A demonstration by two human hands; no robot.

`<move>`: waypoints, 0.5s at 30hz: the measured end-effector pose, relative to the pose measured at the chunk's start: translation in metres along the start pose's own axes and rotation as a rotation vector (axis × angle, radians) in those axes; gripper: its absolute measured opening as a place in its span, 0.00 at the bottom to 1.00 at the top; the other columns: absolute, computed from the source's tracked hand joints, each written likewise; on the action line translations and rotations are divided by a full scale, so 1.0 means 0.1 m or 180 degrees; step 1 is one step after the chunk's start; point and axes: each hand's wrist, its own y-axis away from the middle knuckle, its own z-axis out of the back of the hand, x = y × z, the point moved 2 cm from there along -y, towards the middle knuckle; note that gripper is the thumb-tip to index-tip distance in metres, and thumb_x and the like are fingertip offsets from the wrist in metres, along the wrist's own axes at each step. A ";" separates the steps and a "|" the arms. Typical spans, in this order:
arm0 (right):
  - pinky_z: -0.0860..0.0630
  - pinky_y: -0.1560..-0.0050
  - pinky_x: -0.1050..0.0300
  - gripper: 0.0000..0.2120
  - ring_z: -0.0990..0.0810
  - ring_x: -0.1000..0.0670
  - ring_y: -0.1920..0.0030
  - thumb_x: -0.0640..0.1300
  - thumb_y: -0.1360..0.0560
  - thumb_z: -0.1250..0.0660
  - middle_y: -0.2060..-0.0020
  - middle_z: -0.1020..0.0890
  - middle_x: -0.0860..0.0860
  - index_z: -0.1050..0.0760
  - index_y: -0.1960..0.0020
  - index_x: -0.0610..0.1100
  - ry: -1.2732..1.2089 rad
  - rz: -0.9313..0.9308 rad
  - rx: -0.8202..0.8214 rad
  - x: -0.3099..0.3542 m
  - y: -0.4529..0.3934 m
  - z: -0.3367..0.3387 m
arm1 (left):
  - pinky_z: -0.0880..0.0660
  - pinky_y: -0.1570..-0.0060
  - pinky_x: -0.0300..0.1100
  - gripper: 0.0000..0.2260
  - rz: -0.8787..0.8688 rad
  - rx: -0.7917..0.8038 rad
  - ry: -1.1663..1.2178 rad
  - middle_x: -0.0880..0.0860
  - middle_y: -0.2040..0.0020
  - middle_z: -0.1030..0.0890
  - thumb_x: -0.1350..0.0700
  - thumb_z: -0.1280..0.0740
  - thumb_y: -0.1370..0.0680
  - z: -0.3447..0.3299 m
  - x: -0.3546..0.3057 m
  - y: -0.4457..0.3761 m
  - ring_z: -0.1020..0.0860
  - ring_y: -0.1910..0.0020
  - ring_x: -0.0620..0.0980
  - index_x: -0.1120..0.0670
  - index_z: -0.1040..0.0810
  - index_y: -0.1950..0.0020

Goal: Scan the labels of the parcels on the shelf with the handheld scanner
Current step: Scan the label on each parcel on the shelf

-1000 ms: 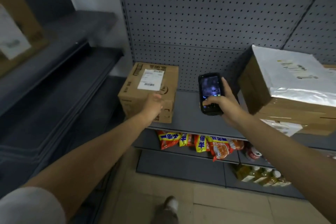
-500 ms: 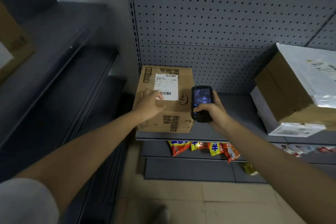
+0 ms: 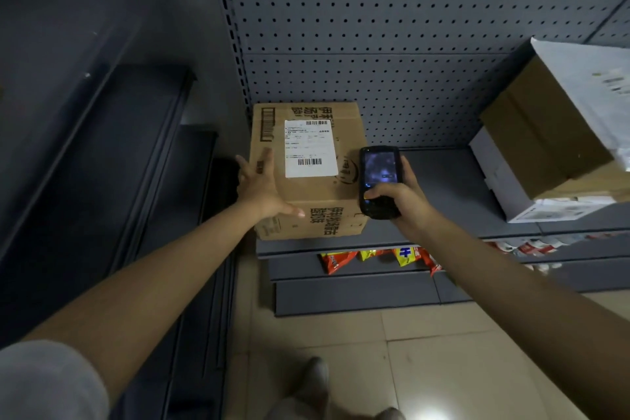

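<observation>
A brown cardboard parcel (image 3: pixel 317 194) sits at the left end of the grey shelf (image 3: pixel 443 181), with a white barcode label (image 3: pixel 310 148) on its top face. My left hand (image 3: pixel 260 189) lies spread on the parcel's near left corner, fingers straight. My right hand (image 3: pixel 404 199) grips a black handheld scanner (image 3: pixel 378 181) just right of the parcel, screen lit and facing up, thumb on its keypad. The scanner's head sits level with the label's lower barcode.
A larger brown parcel (image 3: pixel 545 133) wrapped in silver plastic rests on a white box (image 3: pixel 504 184) at the right. Snack bags (image 3: pixel 375 257) fill the shelf below. Dark empty shelving (image 3: pixel 85 147) stands to the left. A pegboard back panel (image 3: pixel 375 27) rises behind.
The view has come closer and moved left over the parcel. My left hand slid from the parcel's top to its left corner and spread flat. The scanner stays beside the parcel's right edge.
</observation>
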 end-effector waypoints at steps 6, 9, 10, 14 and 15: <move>0.20 0.60 0.52 0.39 0.20 0.42 0.47 0.25 0.37 0.31 0.45 0.20 0.45 0.32 0.31 0.49 -0.0141 -0.0022 0.0060 0.00 0.10 0.02 | 0.35 0.32 0.56 0.64 0.0000 -0.0116 0.0016 0.59 0.28 0.48 0.42 0.19 0.41 -0.07 -0.03 0.06 0.42 0.29 0.60 0.45 0.65 0.23; 0.20 0.61 0.53 0.37 0.20 0.43 0.48 0.24 0.35 0.33 0.45 0.20 0.45 0.31 0.31 0.49 -0.0220 -0.0050 0.0225 0.00 0.23 0.07 | 0.37 0.31 0.55 0.63 -0.0024 -0.0306 0.0045 0.59 0.28 0.48 0.39 0.21 0.41 -0.19 -0.05 0.18 0.42 0.29 0.60 0.48 0.64 0.22; 0.20 0.61 0.53 0.36 0.20 0.43 0.48 0.25 0.34 0.33 0.44 0.20 0.44 0.32 0.30 0.48 -0.0306 -0.0082 0.0294 0.00 0.27 0.08 | 0.37 0.30 0.55 0.63 -0.0011 -0.0392 0.0054 0.59 0.28 0.48 0.39 0.21 0.41 -0.23 -0.07 0.23 0.42 0.30 0.60 0.48 0.64 0.22; 0.20 0.62 0.52 0.33 0.20 0.42 0.49 0.27 0.31 0.35 0.43 0.21 0.41 0.33 0.29 0.46 -0.0576 -0.0330 0.0521 0.01 0.47 0.16 | 0.40 0.29 0.54 0.63 -0.0016 -0.0746 0.0053 0.60 0.27 0.50 0.38 0.21 0.40 -0.39 -0.20 0.47 0.42 0.29 0.60 0.50 0.63 0.22; 0.20 0.61 0.52 0.33 0.20 0.41 0.49 0.27 0.31 0.35 0.42 0.21 0.41 0.33 0.29 0.46 -0.0598 -0.0359 0.0587 0.01 0.53 0.19 | 0.41 0.28 0.55 0.62 -0.0037 -0.0845 0.0015 0.60 0.26 0.51 0.38 0.22 0.40 -0.44 -0.24 0.54 0.43 0.29 0.61 0.50 0.63 0.22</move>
